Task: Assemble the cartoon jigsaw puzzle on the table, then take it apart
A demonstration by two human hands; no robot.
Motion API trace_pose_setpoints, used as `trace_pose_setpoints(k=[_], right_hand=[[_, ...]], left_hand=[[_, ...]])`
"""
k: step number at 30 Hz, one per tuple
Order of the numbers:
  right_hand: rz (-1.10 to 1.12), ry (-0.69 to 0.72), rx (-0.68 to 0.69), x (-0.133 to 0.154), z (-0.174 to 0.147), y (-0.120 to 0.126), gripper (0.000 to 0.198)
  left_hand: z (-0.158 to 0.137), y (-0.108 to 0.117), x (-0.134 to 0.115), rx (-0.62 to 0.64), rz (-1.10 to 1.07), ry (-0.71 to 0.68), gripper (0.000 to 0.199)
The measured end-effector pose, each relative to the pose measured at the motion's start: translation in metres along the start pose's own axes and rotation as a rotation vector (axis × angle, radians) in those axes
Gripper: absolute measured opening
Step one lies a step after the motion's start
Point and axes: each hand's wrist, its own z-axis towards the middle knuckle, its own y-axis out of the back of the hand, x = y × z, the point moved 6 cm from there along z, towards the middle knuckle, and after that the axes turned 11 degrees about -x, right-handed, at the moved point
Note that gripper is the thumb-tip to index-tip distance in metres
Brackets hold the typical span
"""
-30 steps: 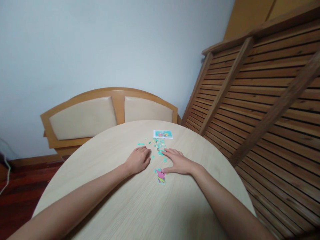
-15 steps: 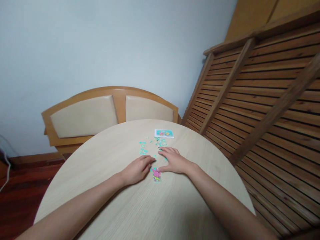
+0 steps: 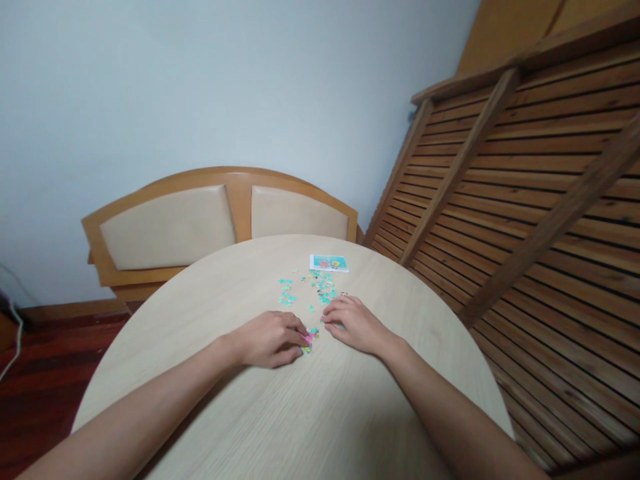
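A small joined puzzle section (image 3: 309, 339), pink with yellow and teal parts, lies on the round table in front of me. My left hand (image 3: 275, 339) is at its left side, fingers bent over its edge and partly covering it. To the right, my right hand (image 3: 356, 325) rests low over the table with fingers curled. A bit of teal puzzle piece shows at its fingertips, and another teal piece (image 3: 341, 327) peeks out between thumb and fingers. Loose teal puzzle pieces (image 3: 326, 291) lie scattered beyond the hands, with a second cluster (image 3: 287, 293) to the left.
A picture card (image 3: 329, 263) with two cartoon figures lies at the table's far side. Behind the pale round table (image 3: 210, 393) stands a padded wooden headboard (image 3: 240, 200) against the wall. Wooden slats (image 3: 500, 200) lean along the right.
My left hand has moved onto the joined section, which has shifted slightly and turned. My right hand has drawn away from that section, its fingers now more closed.
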Motion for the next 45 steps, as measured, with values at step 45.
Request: trace_pose_setpoints(k=[45], right_hand=[[0.131, -0.081, -0.033, 0.004, -0.005, -0.006, 0.009]], left_hand=[[0.001, -0.006, 0.001, -0.064, -0.04, -0.054, 0.038]])
